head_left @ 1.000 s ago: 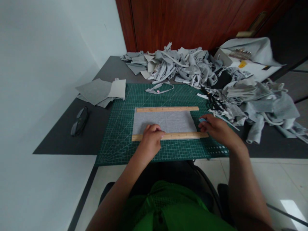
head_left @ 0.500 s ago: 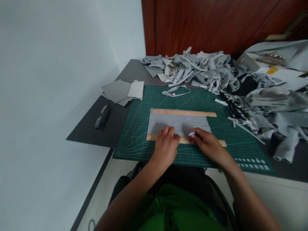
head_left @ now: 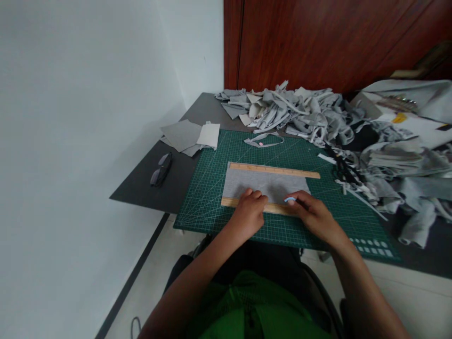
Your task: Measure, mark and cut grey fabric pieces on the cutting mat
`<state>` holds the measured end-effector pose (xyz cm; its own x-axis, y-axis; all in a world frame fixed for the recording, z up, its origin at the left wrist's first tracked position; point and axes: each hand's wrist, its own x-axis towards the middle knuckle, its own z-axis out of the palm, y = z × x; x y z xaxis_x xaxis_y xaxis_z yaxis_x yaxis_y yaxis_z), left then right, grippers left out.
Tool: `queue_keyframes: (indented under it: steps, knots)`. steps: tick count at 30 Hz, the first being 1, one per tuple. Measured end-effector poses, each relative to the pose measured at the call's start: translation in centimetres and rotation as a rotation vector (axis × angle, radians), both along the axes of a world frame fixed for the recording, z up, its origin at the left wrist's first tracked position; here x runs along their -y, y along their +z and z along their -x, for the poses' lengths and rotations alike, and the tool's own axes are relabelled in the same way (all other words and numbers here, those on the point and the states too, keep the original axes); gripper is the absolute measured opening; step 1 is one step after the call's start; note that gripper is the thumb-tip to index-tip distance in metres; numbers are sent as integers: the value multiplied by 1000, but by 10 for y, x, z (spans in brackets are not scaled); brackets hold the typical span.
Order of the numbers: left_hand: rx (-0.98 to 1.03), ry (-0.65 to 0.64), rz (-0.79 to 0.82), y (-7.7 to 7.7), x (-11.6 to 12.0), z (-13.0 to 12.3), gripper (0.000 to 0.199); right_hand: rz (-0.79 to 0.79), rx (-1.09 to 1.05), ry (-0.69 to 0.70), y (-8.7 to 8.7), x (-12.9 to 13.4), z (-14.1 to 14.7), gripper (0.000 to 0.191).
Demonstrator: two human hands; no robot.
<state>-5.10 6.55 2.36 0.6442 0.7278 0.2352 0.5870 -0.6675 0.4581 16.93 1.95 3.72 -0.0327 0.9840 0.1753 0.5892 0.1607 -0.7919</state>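
Pinching small pale-blue piece (head_left: 290, 199) in right hand (head_left: 314, 214), brought inward from right end of lower wooden ruler (head_left: 229, 202); pressing ruler onto grey fabric (head_left: 236, 183), centre of frame, with curled, closed left hand (head_left: 249, 212).

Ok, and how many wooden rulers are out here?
2. The far ruler lies along the far edge of the grey cloth; the near ruler lies along its near edge, partly covered by the left hand and right hand. The scrap pile could hide more.
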Motion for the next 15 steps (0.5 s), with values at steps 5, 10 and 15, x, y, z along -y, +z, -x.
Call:
queue_keyframes:
  steps: [5,10,15]
  knots:
    - [49,-29,15,-2,-3,0,29,-51,-21,-172,-6,18,-23,21]
    - [40,-33,15,-4,-6,-1,31,-237,204,-294,-18,47,-45,14]
    - [62,-34,-5,-5,-7,-2,33,-353,331,-373,-16,66,-54,14]
